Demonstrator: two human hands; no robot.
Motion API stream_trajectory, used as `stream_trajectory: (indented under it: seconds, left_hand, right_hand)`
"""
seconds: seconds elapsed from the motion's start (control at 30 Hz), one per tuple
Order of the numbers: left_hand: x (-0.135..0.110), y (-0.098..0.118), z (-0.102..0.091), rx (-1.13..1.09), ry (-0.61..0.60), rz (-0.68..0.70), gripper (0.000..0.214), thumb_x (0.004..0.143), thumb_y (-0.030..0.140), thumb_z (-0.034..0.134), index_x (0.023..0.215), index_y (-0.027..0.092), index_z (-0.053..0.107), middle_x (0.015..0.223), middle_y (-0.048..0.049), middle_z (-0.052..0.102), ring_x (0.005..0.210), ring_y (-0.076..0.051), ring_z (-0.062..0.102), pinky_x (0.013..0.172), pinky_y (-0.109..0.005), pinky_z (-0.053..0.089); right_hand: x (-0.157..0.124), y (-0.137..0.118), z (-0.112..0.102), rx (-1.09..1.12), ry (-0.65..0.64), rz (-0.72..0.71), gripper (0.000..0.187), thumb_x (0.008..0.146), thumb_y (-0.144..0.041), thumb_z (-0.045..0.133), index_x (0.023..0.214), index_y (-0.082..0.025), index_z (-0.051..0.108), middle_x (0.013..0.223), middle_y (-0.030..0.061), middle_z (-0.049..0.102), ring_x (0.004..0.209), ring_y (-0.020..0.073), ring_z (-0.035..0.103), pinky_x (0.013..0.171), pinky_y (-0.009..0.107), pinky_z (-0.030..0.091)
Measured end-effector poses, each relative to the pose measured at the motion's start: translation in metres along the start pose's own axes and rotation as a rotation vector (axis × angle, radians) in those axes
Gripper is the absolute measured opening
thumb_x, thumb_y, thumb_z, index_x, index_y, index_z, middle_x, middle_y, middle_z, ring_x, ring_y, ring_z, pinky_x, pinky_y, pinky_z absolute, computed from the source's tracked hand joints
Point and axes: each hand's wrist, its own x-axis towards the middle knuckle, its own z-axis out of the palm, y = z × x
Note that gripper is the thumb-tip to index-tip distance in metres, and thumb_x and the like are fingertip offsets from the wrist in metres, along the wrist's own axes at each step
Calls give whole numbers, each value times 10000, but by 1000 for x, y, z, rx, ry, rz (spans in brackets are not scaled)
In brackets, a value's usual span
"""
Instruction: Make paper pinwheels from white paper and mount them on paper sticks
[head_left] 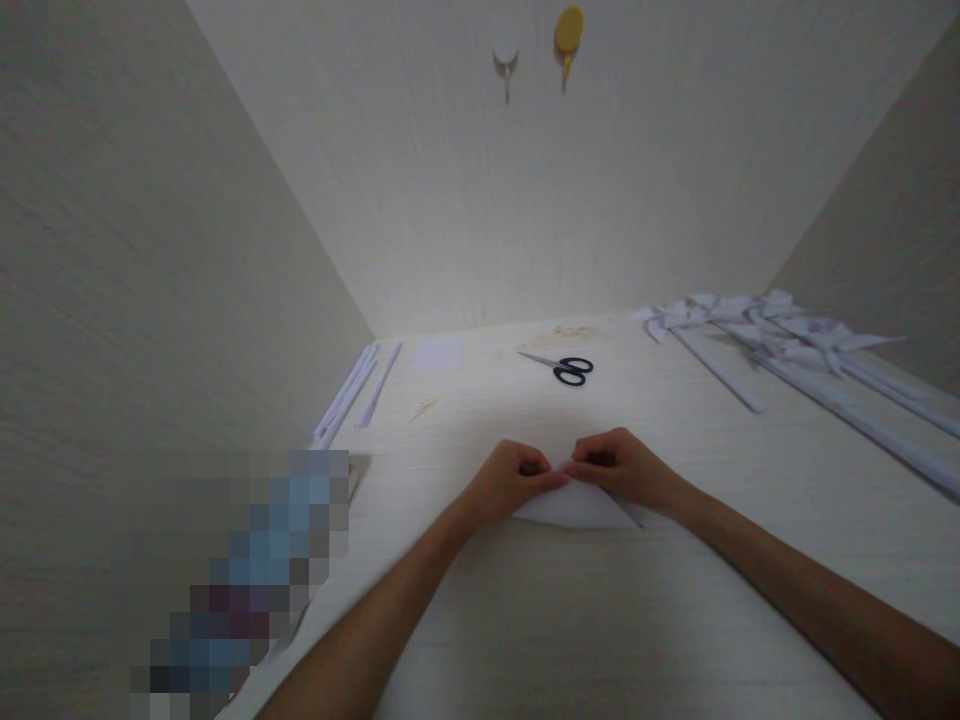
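A folded sheet of white paper point(574, 503) lies near the middle of the table, its lower edge spread wide toward me. My left hand point(517, 480) pinches the paper's top from the left, thumb pointing right. From the other side my right hand point(622, 468) grips the same top point, its thumb and fingers pressed together. The two thumbs almost meet there. The fold under the fingertips is partly hidden by the hands. Beyond them rests a pair of scissors point(564, 368) with black handles, blades pointing left.
White paper sticks point(346, 395) lie at the left edge, near a small white paper square point(439, 353). Paper pinwheel-like shapes on sticks point(795, 335) are piled at right. Thin wooden bits point(424, 407) are scattered about. Two hooks, one yellow point(569, 30), are on the back wall.
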Motion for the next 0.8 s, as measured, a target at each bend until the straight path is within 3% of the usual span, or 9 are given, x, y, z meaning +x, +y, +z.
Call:
stream_trajectory:
  seconds: [0.8]
  left_hand:
    - [1,1,1,-21,4,-18,318,625,389,581,484,118,491,443,58,378,432,-43,290,413,-198,198]
  right_hand:
    - [0,0,0,54,12,22,196,658,-307,568,557,-139,550,490,-43,458,465,64,383,450,212,288]
